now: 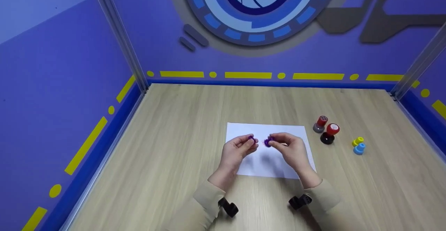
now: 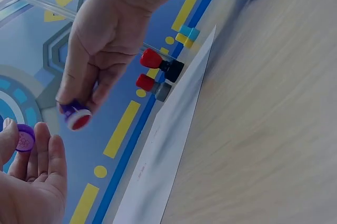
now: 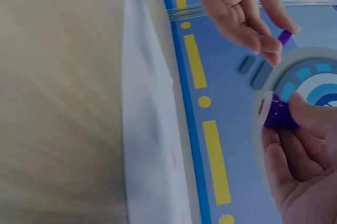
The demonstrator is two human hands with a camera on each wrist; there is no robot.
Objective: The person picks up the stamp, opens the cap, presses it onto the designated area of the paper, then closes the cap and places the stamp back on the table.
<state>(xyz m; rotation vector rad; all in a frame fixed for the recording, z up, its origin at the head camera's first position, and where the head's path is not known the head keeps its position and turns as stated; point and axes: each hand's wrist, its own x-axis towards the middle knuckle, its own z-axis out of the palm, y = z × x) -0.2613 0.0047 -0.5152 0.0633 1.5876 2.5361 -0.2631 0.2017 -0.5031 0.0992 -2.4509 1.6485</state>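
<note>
Above a white sheet of paper, the two hands are held apart. My left hand pinches a small round purple cap between thumb and fingers. In my right hand is a small purple stamp, gripped by thumb and fingertips, with its white-rimmed red face uncovered. That face points toward the left-hand side in the head view. Faint red marks show on the paper in the left wrist view.
Right of the paper stand a red-and-grey stamp and a red-topped stamp with a black base. Farther right are a small yellow stamp and a light blue one. Printed walls enclose the wooden table.
</note>
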